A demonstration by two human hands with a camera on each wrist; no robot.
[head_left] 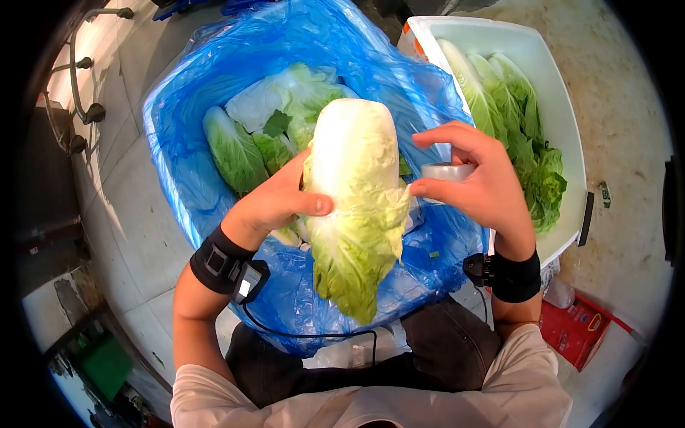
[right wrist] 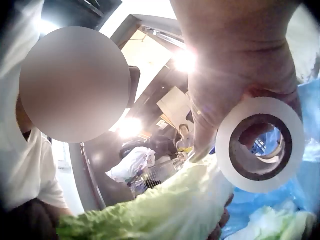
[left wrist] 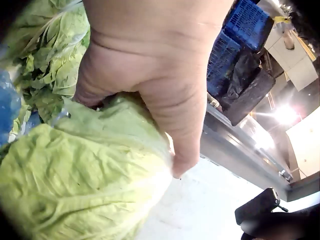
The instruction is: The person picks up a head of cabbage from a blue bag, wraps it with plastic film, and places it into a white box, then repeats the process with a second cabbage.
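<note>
A pale napa cabbage (head_left: 353, 171), leafy green end towards the body, is held over a container lined with blue plastic (head_left: 187, 118). My left hand (head_left: 280, 198) grips its left side, thumb lying across the leaves; the other fingers are hidden beneath. In the left wrist view, yellow-green cabbage leaves (left wrist: 75, 185) bulge below that hand. My right hand (head_left: 485, 170) has curled fingers around a roll of tape (head_left: 447, 172), with thumb tip and tape right at the cabbage's right edge. The right wrist view shows the tape roll (right wrist: 225, 150) hanging under the palm.
More cabbages (head_left: 234, 146) and loose leaves lie inside the blue lining. At right stands a white box (head_left: 573, 135) with several long green cabbages (head_left: 510, 107). A red dustpan-like object (head_left: 571, 332) lies on the floor by the right elbow. A cable (head_left: 307, 334) crosses the lap.
</note>
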